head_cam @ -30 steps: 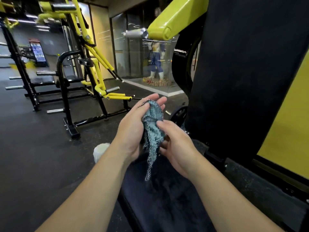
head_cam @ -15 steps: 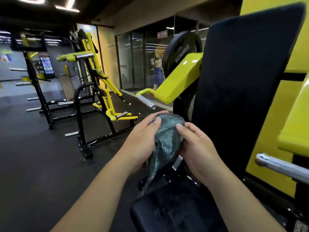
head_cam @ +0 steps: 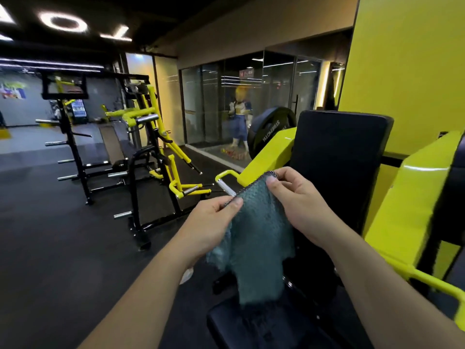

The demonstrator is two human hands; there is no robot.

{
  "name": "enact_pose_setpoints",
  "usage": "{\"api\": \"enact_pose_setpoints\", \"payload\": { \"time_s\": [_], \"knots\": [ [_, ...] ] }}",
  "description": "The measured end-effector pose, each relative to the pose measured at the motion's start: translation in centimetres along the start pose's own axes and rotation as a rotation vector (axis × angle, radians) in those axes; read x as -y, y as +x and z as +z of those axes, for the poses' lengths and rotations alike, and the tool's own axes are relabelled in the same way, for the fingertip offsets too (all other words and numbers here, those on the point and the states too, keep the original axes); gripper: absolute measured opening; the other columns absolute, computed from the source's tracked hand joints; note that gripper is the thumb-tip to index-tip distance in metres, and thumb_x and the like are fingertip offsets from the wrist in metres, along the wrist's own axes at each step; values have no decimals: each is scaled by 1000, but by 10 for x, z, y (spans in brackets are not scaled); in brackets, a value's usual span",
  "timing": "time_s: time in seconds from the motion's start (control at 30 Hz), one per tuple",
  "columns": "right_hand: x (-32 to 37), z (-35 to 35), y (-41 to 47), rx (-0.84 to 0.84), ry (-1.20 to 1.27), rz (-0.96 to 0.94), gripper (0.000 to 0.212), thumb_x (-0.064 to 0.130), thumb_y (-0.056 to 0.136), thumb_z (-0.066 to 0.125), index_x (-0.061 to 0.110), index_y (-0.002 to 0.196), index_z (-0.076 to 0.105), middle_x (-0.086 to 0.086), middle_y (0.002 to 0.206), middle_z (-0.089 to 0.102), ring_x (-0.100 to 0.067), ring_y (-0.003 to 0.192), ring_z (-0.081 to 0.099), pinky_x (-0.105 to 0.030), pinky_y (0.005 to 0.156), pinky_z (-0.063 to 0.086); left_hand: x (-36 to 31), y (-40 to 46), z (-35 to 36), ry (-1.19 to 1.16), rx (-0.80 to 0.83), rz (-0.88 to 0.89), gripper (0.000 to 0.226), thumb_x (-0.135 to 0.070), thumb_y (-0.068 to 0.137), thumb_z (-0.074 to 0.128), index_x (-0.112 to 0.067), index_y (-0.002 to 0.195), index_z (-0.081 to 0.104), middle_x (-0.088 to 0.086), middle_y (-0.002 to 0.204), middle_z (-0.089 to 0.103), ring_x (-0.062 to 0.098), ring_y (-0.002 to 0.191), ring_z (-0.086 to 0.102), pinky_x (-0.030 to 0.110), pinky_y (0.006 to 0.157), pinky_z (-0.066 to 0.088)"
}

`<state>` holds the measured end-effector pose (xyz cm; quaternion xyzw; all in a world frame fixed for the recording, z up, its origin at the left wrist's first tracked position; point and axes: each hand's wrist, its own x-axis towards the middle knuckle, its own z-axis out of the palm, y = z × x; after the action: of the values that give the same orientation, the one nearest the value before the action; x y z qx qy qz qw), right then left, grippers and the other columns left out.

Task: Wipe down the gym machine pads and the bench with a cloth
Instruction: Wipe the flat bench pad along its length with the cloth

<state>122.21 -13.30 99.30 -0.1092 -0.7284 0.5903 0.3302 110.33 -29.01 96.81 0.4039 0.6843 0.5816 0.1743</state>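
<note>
The black padded seat [head_cam: 264,326] occupies the bottom edge of the head view. Directly above it hangs the teal-green terry cloth with a dark stitched hem [head_cam: 256,238]; its lower corner reaches the rear of the seat, though contact cannot be confirmed.

The left hand [head_cam: 208,222] pinches the cloth's upper left corner between thumb and curled fingers. The right hand [head_cam: 299,200] pinches the upper right corner in the same manner, thumb on the near face and fingers curled behind. The hem runs taut between the two hands, and the remaining fabric drapes downward.

Behind the cloth stands the upright black rectangular back pad [head_cam: 337,167], tilted slightly rearward. Glossy yellow steel frame arms [head_cam: 412,202] flank the back pad on both sides; the left-side arm ends in a chrome handle [head_cam: 226,188] just beyond the cloth's hem. A black weight plate with white lettering [head_cam: 271,127] sits behind that arm.

Further out, on the dark rubber floor [head_cam: 50,235], stands a second yellow-and-black plate-loaded machine [head_cam: 156,152]. A glass partition [head_cam: 214,104] at the far wall encloses a costumed figure statue [head_cam: 240,117].
</note>
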Motion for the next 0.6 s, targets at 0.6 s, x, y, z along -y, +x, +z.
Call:
{"api": "enact_pose_setpoints", "payload": {
  "time_s": [0.6],
  "knots": [
    [40, -45, -11, 189, 25, 276, 32, 34, 97, 69, 8, 115, 71, -10, 110, 77, -25, 100, 75, -39, 87, 59, -58, -13, 24, -401, 114, -142, 35, -28, 107, 54, -3, 126, 69, 14, 122, 74, 26, 118, 69, 41, 106, 51]
  ]
}}
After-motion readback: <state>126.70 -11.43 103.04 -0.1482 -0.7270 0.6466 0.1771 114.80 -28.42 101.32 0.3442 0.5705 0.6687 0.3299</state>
